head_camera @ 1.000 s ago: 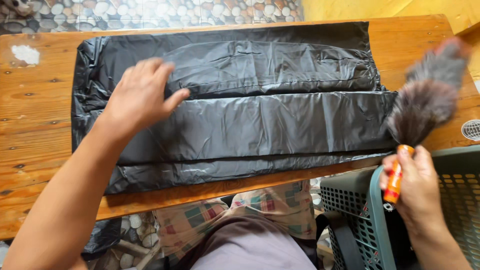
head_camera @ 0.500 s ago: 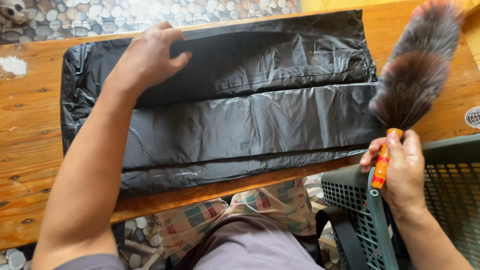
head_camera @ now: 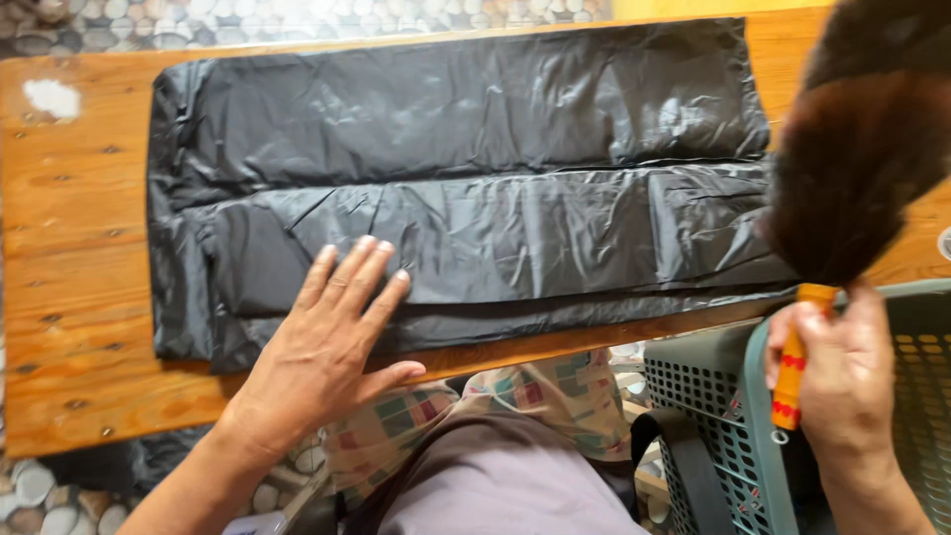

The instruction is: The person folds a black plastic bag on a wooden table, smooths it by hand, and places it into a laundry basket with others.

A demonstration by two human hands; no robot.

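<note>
A large black plastic bag (head_camera: 475,188) lies folded lengthwise on a wooden table (head_camera: 74,287). My left hand (head_camera: 327,342) rests flat with fingers spread on the bag's near folded edge, left of centre. My right hand (head_camera: 842,372) grips the orange handle of a feather duster (head_camera: 857,149), whose dark brown feathers stand up over the bag's right end and the table's right edge.
A grey-green plastic mesh basket (head_camera: 753,436) stands at the lower right, below the table edge. My lap in patterned cloth (head_camera: 515,416) is under the table's near edge. A pebble floor (head_camera: 297,15) shows beyond the table. A white patch (head_camera: 52,97) marks the table's far left.
My left hand has moved from the bag's far edge back to its near edge. The feather duster stays raised at the right and now looms larger in view.
</note>
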